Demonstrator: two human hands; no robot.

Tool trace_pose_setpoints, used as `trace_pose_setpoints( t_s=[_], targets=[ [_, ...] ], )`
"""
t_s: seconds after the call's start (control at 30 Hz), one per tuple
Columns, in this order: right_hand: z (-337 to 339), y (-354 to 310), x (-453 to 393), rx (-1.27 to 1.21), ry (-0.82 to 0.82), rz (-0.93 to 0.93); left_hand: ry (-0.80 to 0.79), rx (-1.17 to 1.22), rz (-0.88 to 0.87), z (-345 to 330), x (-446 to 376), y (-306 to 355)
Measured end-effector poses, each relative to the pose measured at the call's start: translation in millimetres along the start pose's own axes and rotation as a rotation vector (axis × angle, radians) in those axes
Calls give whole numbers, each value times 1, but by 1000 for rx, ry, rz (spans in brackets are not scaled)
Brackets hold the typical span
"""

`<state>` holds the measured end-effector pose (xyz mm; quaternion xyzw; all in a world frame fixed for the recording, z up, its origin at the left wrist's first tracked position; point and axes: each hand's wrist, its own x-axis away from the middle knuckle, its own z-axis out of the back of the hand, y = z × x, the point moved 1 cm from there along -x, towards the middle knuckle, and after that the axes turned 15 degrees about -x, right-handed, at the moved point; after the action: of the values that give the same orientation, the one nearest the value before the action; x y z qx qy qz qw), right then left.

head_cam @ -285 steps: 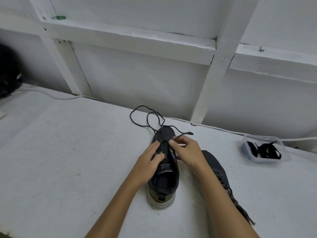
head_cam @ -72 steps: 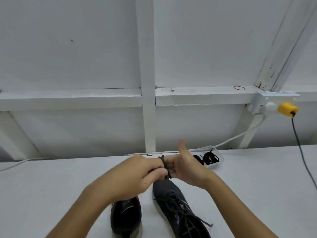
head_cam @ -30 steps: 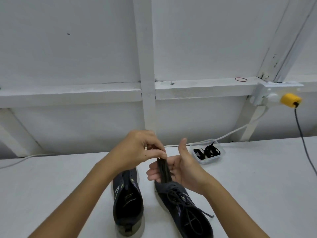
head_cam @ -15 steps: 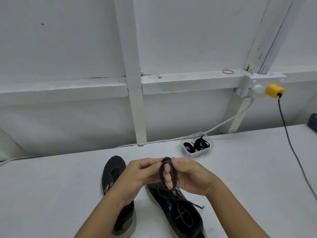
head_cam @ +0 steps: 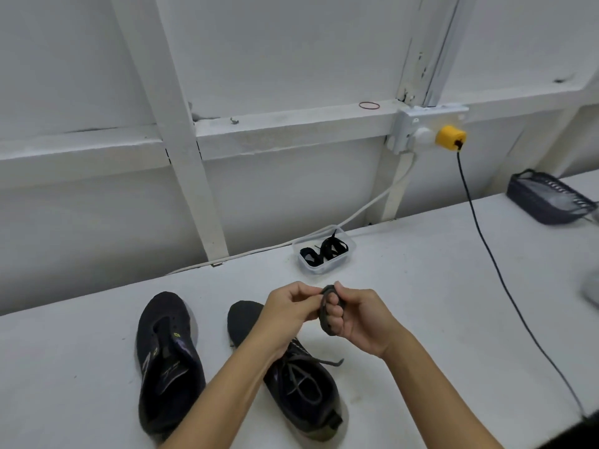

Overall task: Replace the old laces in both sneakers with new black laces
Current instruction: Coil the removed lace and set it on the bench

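Two dark sneakers stand side by side on the white table. The left sneaker (head_cam: 167, 361) has no lace in its eyelets. The right sneaker (head_cam: 301, 384) is still laced with a dark grey lace, partly hidden by my left forearm. Above it, my right hand (head_cam: 356, 319) has a removed old lace (head_cam: 325, 314) coiled round its curled fingers. My left hand (head_cam: 291, 309) pinches the loose end of that coil. A clear plastic tub (head_cam: 324, 254) holding new black laces sits behind my hands near the wall.
A black cable (head_cam: 492, 260) runs from a yellow plug (head_cam: 450, 137) at the wall socket down across the table's right side. A dark basket (head_cam: 547, 197) sits at the far right. A white cable lies along the wall's foot.
The lace was pulled out of the left sneaker and wound into a coil round my right fingers. Over the last half second my view shifted left and my hands stayed together on the coil.
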<state>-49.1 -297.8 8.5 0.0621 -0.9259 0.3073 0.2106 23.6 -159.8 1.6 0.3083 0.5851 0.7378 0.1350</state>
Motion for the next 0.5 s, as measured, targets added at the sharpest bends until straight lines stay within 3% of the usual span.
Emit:
trace_pose_setpoints(
  t_s=[0.13, 0.37, 0.5],
  targets=[
    [20, 3, -7, -80, 155, 27, -84, -110, 45, -15, -23, -13],
    [35, 15, -25, -48, 199, -8, -114, -176, 133, -16, -45, -31],
    [36, 19, -39, -34, 306, -3, -186, -185, 210, -19, -56, -30]
  ],
)
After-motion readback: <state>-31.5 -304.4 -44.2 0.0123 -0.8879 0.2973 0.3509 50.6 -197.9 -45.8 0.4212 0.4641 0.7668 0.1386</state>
